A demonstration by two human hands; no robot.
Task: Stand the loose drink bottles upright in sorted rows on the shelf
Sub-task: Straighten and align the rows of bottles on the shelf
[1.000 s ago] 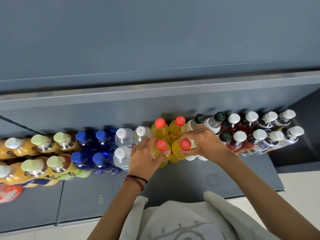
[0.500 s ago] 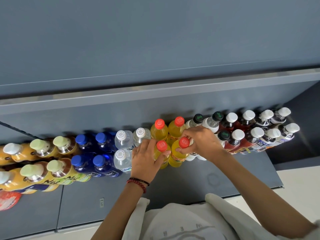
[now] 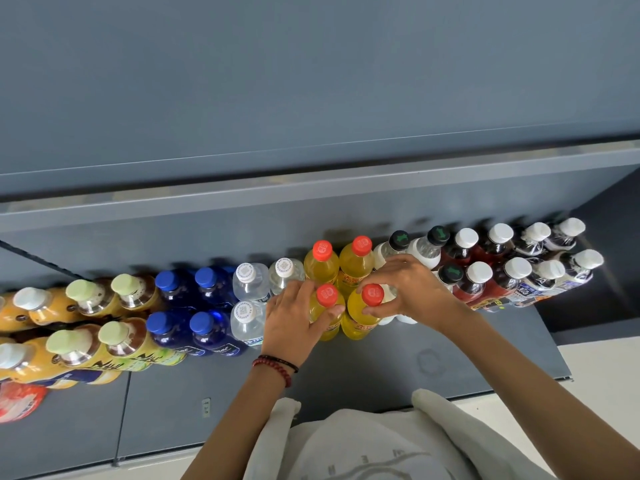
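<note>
The 2 front yellow bottles stand upright on the grey shelf point(image 3: 381, 362), red caps up towards the camera, so each long axis runs vertically between the hands. The left yellow bottle point(image 3: 327, 295) lies just right of the left hand point(image 3: 292, 322). That hand reaches in from the near edge, its fingers curled round the bottle's far side and shoulder and its thumb crossing the front of the body, grasping it. The right yellow bottle point(image 3: 360, 320) lies just left of the right hand point(image 3: 414, 289). This hand arches over from the right, wrist raised, with thumb and forefinger pinching the neck under the cap.

The 2 bottles stand side by side, touching or nearly so, directly in front of the 2 rear yellow bottles point(image 3: 320, 265). Clear water bottles point(image 3: 249, 282) flank them on the left and black-capped white bottles point(image 3: 426, 249) on the right.

Each hand is nearer its own bottle, so neither needs to cross. The remaining move looks like a small squaring-up, sliding both bottles into line with the front row. With tall, narrow bottles packed this closely, a push high at the neck could tip one into its neighbours.
</note>
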